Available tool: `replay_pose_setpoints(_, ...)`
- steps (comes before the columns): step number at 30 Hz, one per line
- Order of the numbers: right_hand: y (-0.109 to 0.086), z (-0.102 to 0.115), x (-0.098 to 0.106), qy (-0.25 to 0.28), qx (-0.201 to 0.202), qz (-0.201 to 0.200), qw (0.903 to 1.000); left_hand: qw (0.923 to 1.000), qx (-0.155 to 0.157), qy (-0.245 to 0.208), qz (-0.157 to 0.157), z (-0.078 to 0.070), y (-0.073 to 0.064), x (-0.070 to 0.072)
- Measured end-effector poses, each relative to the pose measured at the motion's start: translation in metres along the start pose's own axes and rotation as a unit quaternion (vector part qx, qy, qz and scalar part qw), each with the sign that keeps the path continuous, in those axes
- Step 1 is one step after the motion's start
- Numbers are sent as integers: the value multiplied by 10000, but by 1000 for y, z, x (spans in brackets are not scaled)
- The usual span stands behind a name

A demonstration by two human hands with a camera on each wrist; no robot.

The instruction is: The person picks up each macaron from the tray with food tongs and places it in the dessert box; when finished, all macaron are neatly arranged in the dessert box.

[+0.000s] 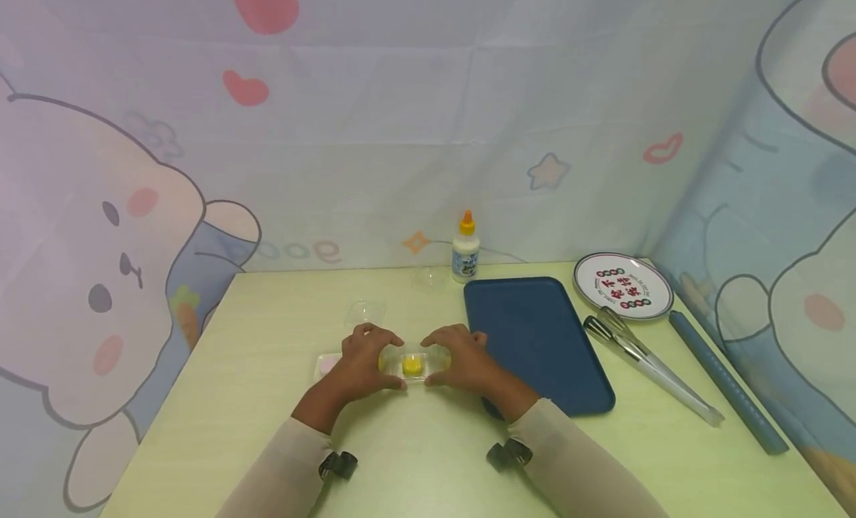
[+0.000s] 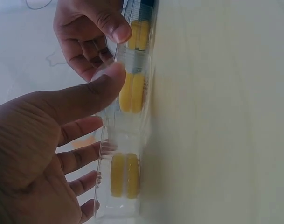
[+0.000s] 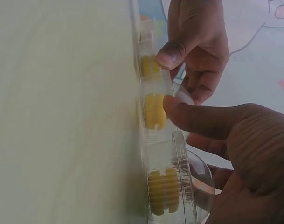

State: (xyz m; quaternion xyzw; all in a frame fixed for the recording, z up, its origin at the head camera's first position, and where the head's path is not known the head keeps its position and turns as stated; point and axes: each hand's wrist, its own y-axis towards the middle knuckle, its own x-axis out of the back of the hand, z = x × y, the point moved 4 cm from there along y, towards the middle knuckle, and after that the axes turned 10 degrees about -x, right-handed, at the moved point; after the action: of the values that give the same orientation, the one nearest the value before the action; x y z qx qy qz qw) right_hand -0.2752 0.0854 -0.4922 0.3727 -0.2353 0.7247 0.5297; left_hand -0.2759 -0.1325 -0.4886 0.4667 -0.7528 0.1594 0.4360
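Observation:
A long clear plastic box (image 1: 413, 378) lies on the table between both hands, with yellow macarons (image 1: 412, 366) standing in it; several show in the right wrist view (image 3: 155, 112). The left hand (image 1: 364, 363) spans the box from the left, thumb at the near rim (image 2: 114, 70) and fingers at the far side. From the right, the right hand (image 1: 461, 360) holds it the same way, its thumb touching the top edge. A rounded clear cover (image 3: 203, 179) shows beside the right fingers. Beyond the left hand is a pale pink macaron (image 1: 328, 364) in a clear container, partly hidden.
Two clear plastic pieces (image 1: 365, 312) lie farther back. A glue-like bottle (image 1: 466, 254) with an orange tip stands by the wall. To the right are a blue tray (image 1: 535, 340), a printed plate (image 1: 652, 299), metal tongs (image 1: 658, 373) and a blue-grey bar (image 1: 729, 384).

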Motion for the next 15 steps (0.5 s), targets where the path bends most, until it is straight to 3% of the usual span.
replay_pose_setpoints(7, 4, -1, 2, 24, -127, 170, 9998, 9999, -63, 147, -49, 4, -2, 12)
replay_pose_setpoints(15, 10, 7, 7, -68, -259, 355, 9990, 9991, 223, 180, -323, 22, -3, 31)
